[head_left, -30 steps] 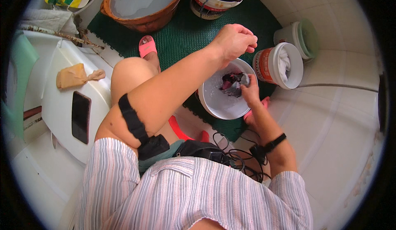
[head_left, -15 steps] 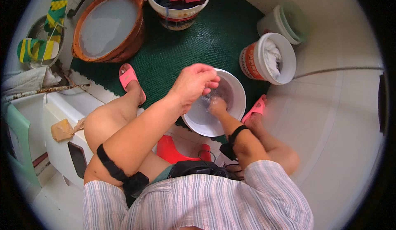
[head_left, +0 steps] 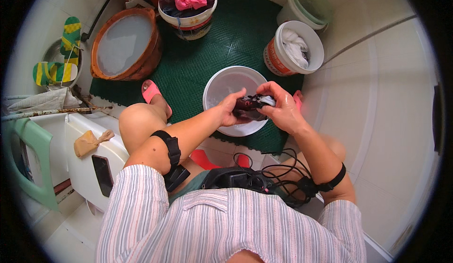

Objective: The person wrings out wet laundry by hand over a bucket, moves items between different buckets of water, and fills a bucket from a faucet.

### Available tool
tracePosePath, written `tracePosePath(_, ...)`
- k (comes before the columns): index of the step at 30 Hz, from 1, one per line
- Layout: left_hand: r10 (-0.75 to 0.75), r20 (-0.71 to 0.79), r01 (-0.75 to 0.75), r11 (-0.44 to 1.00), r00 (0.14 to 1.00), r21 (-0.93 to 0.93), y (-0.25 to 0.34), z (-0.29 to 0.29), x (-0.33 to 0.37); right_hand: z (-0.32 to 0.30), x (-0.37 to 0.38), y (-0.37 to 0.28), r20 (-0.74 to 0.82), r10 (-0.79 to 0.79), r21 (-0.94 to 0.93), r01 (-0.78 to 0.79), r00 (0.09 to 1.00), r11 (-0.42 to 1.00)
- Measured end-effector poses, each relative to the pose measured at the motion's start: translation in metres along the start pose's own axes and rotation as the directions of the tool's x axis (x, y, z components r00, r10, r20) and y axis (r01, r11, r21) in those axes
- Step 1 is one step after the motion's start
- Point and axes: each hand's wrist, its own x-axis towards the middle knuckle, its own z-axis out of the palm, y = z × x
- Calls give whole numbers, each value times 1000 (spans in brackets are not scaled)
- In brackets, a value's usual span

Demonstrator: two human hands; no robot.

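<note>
Above a round white bucket [head_left: 207, 95] of water, my two hands hold a small wet dark cloth [head_left: 249, 108] with red and white patches. My left hand [head_left: 228, 110] grips its left end, thumb on top. On the other side, the wet fingers of my right hand [head_left: 282, 106] are closed on the bunched, whitish part of the cloth. Its exact kind of garment cannot be made out. The bucket stands on the floor between my feet, partly hidden by my hands.
A brown basin [head_left: 153, 55] of cloudy water and a bucket [head_left: 191, 30] of dark and pink clothes stand beyond on the green mat [head_left: 231, 48]. To the right are a bucket [head_left: 273, 60] with white cloth and a pale lidded bucket [head_left: 285, 15]. A phone [head_left: 102, 174] lies at left.
My right hand has come up out of the water, and the dark cloth is now held between both hands. My left hand has lowered and closed on it. The view has shifted slightly.
</note>
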Motion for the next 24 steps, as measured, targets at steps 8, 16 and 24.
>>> tracePosePath(8, 121, -1, -120, 978, 993, -170, -8, 15, -13, -4, 26, 78, -141, 390, 534, -262, 910, 804)
tracePosePath(16, 94, 135, -62, 973, 986, -222, -18, 17, -20, 29, 18, 105, 257, 231, 962, -272, 938, 37)
tracePosePath(24, 57, -6, -54, 966, 998, 252, -14, 33, -20, 17, 43, 107, 118, 353, 609, -349, 928, 712)
